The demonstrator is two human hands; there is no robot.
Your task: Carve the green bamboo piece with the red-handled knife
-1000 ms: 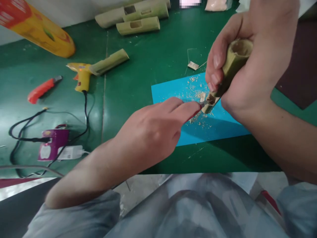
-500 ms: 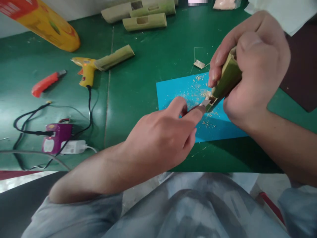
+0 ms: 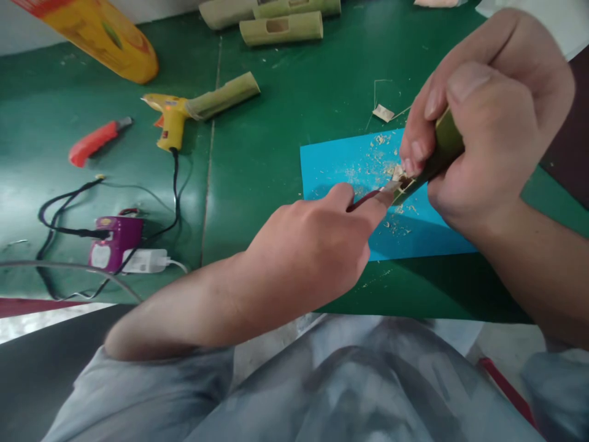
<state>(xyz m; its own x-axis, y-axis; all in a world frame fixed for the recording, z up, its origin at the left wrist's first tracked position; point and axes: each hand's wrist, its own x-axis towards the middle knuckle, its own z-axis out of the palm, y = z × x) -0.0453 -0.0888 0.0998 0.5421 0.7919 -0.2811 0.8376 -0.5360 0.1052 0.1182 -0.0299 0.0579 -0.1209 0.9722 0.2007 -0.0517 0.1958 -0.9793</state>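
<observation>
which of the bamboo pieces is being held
The bamboo piece gripped in the right hand above the blue sheet, with the left hand's blade at its lower end. Others lie on the table: one by the glue gun, more at the far edge.

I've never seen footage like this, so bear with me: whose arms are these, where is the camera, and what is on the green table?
No machine here: these are one person's bare hands, filmed by a camera worn on the head and looking down, so the arms enter from below. The left hand grips a small knife with a red handle, its blade against the lower end of a bamboo piece that the right hand clasps. Beneath lies a blue sheet strewn with shavings, on the green table. Farther left lie a yellow glue gun, a red cutter and a purple block with cables; more bamboo tubes lie at the far edge.
</observation>
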